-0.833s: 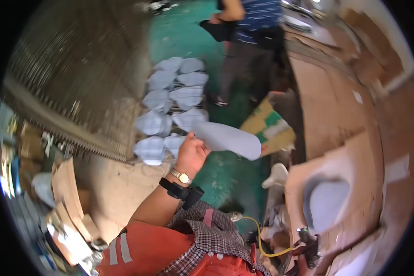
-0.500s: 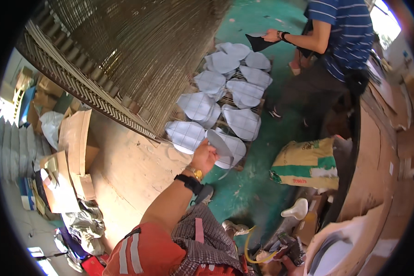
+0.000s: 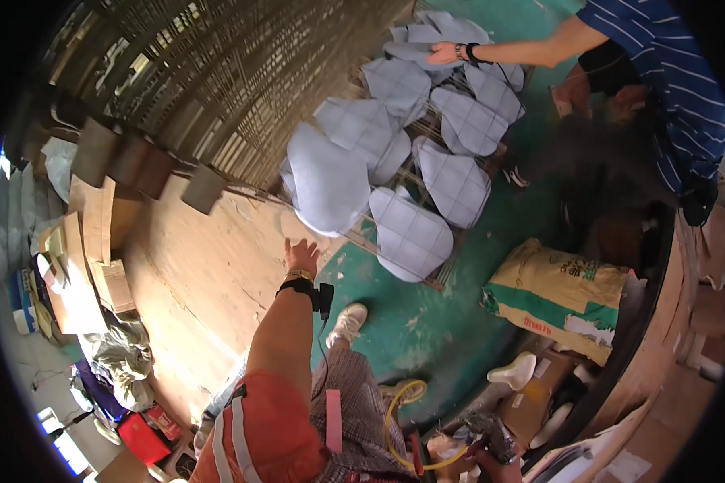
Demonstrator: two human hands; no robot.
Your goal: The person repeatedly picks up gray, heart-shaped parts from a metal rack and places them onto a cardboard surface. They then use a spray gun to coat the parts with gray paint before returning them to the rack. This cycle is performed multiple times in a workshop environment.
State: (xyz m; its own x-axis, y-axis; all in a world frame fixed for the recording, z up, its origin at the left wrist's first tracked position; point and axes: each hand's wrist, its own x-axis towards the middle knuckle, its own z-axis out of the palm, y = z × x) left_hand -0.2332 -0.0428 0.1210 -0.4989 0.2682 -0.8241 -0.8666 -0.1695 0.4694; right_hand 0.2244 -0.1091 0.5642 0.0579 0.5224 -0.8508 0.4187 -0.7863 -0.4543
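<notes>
My left hand (image 3: 301,256) is open and empty, its fingers spread just short of the rack's near left corner. Closest to it lies a smooth pale grey saddle-shaped sheet (image 3: 329,181), on top of other pieces. Similar sheets (image 3: 412,235) lie spread in rows on the wire rack (image 3: 366,241), crossed by grid-like lines. Low at the bottom edge, my right hand (image 3: 495,467) is closed around what looks like a spray gun (image 3: 491,439), partly cut off. A yellow hose (image 3: 393,419) loops beside it.
At the far right, a co-worker in a striped blue shirt (image 3: 660,72) reaches a hand (image 3: 447,54) over the far sheets. A printed sack (image 3: 556,298), a white bicycle saddle (image 3: 513,371) and cardboard boxes (image 3: 93,233) stand around. A tilted slatted rack (image 3: 242,88) rises at upper left.
My left hand has let go of the grey sheet, which now lies at the rack's near left, and has drawn back. The co-worker's hand, earlier holding a dark piece, now reaches over the far sheets.
</notes>
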